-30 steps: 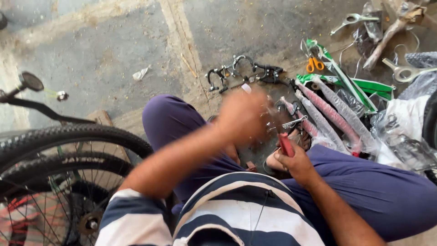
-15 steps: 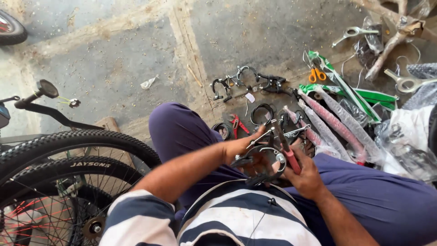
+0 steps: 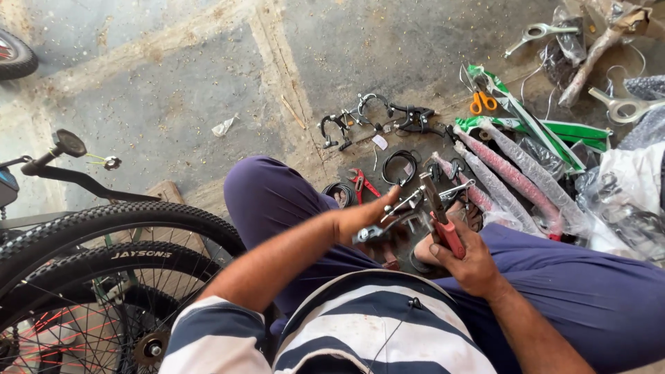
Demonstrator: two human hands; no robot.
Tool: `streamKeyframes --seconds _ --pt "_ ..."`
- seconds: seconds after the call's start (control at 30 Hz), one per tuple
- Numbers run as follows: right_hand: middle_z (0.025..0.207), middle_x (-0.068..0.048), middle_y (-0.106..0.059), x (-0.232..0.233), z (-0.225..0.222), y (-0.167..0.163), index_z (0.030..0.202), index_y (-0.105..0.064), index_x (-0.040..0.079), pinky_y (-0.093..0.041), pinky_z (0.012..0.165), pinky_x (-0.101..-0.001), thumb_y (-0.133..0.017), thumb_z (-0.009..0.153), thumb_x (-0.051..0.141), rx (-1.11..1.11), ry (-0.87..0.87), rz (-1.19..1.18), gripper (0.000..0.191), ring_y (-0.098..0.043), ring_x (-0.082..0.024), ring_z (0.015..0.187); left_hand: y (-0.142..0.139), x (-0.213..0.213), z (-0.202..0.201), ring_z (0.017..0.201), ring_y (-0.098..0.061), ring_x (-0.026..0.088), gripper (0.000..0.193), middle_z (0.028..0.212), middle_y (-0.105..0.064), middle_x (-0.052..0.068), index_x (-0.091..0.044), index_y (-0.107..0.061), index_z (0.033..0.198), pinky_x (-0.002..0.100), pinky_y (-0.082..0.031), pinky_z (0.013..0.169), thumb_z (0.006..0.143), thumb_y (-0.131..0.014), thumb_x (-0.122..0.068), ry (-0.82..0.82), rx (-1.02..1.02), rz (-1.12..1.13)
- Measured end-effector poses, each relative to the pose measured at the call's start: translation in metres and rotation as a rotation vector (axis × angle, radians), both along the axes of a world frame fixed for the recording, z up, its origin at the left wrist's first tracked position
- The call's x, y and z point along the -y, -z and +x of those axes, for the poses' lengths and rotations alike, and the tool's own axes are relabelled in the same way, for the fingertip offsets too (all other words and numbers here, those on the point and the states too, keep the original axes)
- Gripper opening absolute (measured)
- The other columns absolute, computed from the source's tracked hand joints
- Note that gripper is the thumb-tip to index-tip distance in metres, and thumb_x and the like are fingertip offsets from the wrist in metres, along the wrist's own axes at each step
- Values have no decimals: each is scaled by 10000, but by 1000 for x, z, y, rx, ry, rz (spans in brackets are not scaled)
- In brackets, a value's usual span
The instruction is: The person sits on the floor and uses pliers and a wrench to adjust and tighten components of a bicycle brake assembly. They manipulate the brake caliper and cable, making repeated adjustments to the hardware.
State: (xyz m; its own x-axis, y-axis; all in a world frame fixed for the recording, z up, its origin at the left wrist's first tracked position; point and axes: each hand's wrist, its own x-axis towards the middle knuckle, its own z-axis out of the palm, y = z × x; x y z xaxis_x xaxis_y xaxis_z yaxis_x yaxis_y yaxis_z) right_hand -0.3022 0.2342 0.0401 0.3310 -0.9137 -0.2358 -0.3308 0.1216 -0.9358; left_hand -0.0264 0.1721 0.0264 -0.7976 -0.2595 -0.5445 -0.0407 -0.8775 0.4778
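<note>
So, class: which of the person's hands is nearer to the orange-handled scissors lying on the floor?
Right. The right hand, gripping red-handled pliers, sits below and slightly left of the scissors. The left hand, holding a metal brake part, lies farther left.

Left hand (image 3: 360, 218) grips a silver brake caliper (image 3: 398, 211); right hand (image 3: 467, 260) holds red-handled pliers (image 3: 440, 211) against it. Black cable coil (image 3: 400, 166) and orange scissors (image 3: 483, 102) lie beyond the hands; bike tyre (image 3: 118, 221) sits left of the left arm.

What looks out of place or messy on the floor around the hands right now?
Little looks wrong. A crumpled scrap of paper lies alone on the concrete floor, apart from the parts. The brake calipers and orange-handled scissors lie loose. The left hand holds a metal brake part, and the right hand grips red-handled pliers.
</note>
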Motion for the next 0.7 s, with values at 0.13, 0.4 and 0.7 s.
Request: streamKeyframes --seconds 0.13,0.4,0.7 --pt "883 -38 -641 -3 0 5 1193 -640 55 -503 745 -308 -740 858 138 -44 13 62 359 -588 -136 803 -30 54 24 1040 -668 310 966 1139 -675 181 -62 -616 1267 479 -566 860 732 -574 -865 150 797 -1150" --pt "869 -55 -656 4 9 3 1204 -627 78 -514 746 -331 -737 844 204 -235 22 64 397 -627 -165 785 -94 39 7 781 -646 262 795 979 -586 140 4 -606 1159 415 -508 624 781 -786 -672 -172 1279 -1737" --pt "810 -93 -651 11 14 -3 1229 -605 94 -532 710 -379 -751 781 205 -200 33 147 484 -620 -221 741 -62 71 32 929 -692 292 743 1024 -675 99 -71 -674 1149 433 -536 728 769 -783 -700 -214 1049 -1553"
